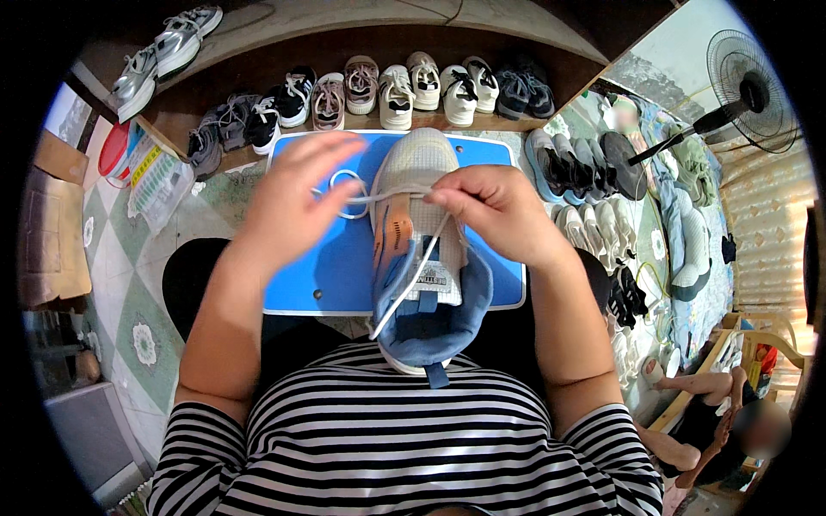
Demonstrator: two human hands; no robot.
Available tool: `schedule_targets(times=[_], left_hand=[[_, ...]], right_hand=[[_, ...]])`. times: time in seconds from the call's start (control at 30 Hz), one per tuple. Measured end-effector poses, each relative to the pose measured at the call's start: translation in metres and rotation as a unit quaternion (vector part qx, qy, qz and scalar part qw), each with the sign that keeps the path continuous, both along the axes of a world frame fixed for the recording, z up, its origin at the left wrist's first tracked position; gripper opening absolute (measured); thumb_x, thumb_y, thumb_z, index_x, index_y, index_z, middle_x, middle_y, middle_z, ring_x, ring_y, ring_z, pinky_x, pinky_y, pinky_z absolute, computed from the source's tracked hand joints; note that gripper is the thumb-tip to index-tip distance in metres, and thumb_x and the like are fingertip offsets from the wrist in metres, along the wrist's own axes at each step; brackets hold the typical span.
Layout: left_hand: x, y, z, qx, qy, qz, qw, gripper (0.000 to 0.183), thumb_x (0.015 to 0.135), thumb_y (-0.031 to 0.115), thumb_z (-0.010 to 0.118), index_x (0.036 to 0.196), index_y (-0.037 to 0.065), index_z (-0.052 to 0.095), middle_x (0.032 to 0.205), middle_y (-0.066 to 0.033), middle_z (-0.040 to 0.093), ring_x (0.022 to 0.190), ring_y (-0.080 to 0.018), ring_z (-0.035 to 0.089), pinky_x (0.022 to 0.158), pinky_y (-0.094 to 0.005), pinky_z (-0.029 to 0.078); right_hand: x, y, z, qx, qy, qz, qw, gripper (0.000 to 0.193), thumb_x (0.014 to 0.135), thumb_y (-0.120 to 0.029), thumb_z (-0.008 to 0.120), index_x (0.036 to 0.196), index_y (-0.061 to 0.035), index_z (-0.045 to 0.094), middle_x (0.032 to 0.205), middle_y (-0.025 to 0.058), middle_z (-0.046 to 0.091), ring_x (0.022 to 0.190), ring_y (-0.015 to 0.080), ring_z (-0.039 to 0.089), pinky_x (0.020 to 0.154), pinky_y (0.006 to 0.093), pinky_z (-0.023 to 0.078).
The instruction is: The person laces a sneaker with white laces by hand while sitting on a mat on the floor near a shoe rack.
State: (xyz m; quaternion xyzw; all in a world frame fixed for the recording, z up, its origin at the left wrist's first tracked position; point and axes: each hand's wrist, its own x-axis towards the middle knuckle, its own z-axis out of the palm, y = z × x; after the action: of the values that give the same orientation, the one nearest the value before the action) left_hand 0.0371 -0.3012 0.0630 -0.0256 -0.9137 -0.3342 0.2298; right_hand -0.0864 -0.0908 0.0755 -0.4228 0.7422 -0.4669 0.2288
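A sneaker (416, 163) with a pale mesh toe, a tan side panel and a blue lining sits upright before me, its toe pointing away. White lace (391, 198) runs across its front, one end trailing back over the tongue (439, 271) toward the heel opening. My right hand (486, 202) pinches the lace between thumb and fingertips over the right of the shoe. To the left, my left hand (301, 193) is blurred, with thumb and fingers apart. A loop of lace (348, 176) curls beside its fingertips, and I see no grip on it.
Beneath the shoe is a blue board (331, 267) with a white rim. Several shoes (396, 95) line the shelf behind, and more (581, 163) stand on the floor at right. Further right are a fan (753, 90) and a seated person (705, 413). A plastic bag (159, 185) lies left.
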Motion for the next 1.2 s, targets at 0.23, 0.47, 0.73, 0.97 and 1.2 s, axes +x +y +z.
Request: schedule_targets(times=[0.23,0.47,0.73,0.97,1.2], left_hand=[[-0.008,0.013,-0.007,-0.031,0.082,-0.115,0.989,0.016,0.076,0.006,0.065,0.092,0.003,0.067,0.087,-0.009,0.065,0.082,-0.025,0.061,0.082,-0.0373,0.045],[-0.009,0.008,-0.011,0.025,0.03,-0.07,0.997,0.008,0.078,0.005,0.064,0.085,0.002,0.065,0.075,-0.0087,0.06,0.071,-0.0243,0.057,0.065,-0.0322,0.045],[-0.012,0.011,-0.019,0.046,-0.003,-0.057,0.997,0.006,0.079,0.006,0.064,0.083,0.002,0.064,0.077,-0.0091,0.06,0.072,-0.0244,0.058,0.065,-0.0321,0.045],[-0.015,0.014,-0.021,0.0,-0.005,-0.05,0.999,0.006,0.078,0.008,0.064,0.081,0.003,0.063,0.077,-0.0098,0.06,0.072,-0.0261,0.059,0.065,-0.0331,0.046],[-0.016,0.018,-0.023,0.098,-0.066,-0.028,0.993,0.005,0.08,0.007,0.062,0.08,0.002,0.062,0.077,-0.0094,0.059,0.073,-0.0235,0.059,0.065,-0.0323,0.045]], right_hand=[[0.012,-0.015,-0.002,-0.053,-0.006,0.027,0.998,0.02,0.085,-0.018,0.066,0.08,0.0011,0.067,0.069,0.0073,0.066,0.061,0.0093,0.056,0.056,0.0256,0.046],[0.01,-0.007,-0.005,0.06,0.152,0.001,0.987,0.014,0.079,-0.013,0.069,0.087,-0.0014,0.067,0.08,0.008,0.054,0.069,0.0176,0.052,0.059,0.0272,0.042],[0.016,-0.014,-0.017,0.027,0.198,-0.015,0.98,0.013,0.072,-0.008,0.064,0.084,-0.0064,0.069,0.076,0.0114,0.057,0.075,0.0296,0.059,0.067,0.0381,0.048],[0.024,-0.019,-0.021,0.033,0.192,-0.084,0.977,0.009,0.068,-0.012,0.068,0.074,-0.0068,0.064,0.075,0.0096,0.057,0.075,0.0286,0.059,0.064,0.0383,0.048],[0.029,-0.023,-0.017,0.083,0.319,-0.087,0.94,0.015,0.065,-0.018,0.07,0.068,-0.0075,0.059,0.075,0.0099,0.057,0.075,0.0294,0.059,0.063,0.0393,0.049]])
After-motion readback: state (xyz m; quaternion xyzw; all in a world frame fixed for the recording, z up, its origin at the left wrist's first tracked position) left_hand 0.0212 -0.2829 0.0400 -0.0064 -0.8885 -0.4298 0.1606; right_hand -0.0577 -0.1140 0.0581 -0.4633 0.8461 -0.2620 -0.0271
